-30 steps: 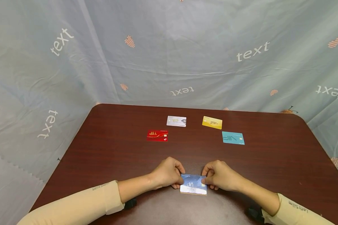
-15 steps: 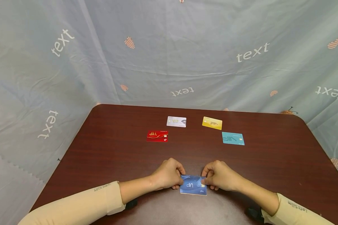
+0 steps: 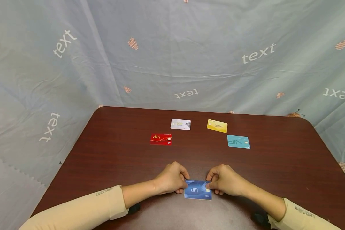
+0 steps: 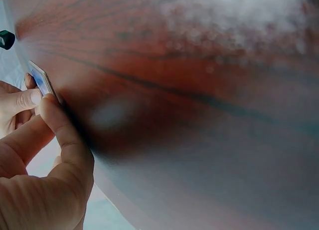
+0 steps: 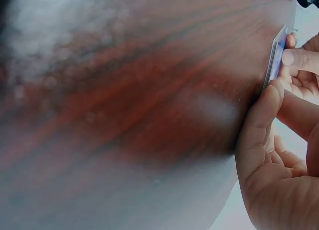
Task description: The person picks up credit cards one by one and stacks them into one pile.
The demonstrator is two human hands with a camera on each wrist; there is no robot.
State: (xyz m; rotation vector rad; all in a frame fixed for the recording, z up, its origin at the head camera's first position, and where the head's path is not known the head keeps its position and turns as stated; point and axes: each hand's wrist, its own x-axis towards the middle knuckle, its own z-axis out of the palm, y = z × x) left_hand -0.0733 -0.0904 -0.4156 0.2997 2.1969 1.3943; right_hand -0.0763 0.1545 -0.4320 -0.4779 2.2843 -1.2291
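Note:
Near the front of the table, a blue VIP card (image 3: 196, 190) with a gold chip faces up between my two hands. It looks thicker than one card; layered edges of the stack (image 5: 274, 58) show in the right wrist view. My left hand (image 3: 172, 177) pinches its left end between thumb and fingers. At the opposite end, my right hand (image 3: 225, 179) grips it the same way, thumb on top by the chip. In the left wrist view the card (image 4: 42, 79) is seen almost edge-on, close over the table.
Farther back on the dark red-brown table (image 3: 118, 153) lie a red card (image 3: 161, 139), a silver-white card (image 3: 180, 124), a yellow card (image 3: 217, 126) and a teal card (image 3: 238, 141). A grey patterned curtain (image 3: 172, 57) hangs behind the table.
The bright glare on the blue card fades and its printing shows clearly, as its tilt changes slightly. Both hands keep their hold in nearly the same place. The other cards stay put.

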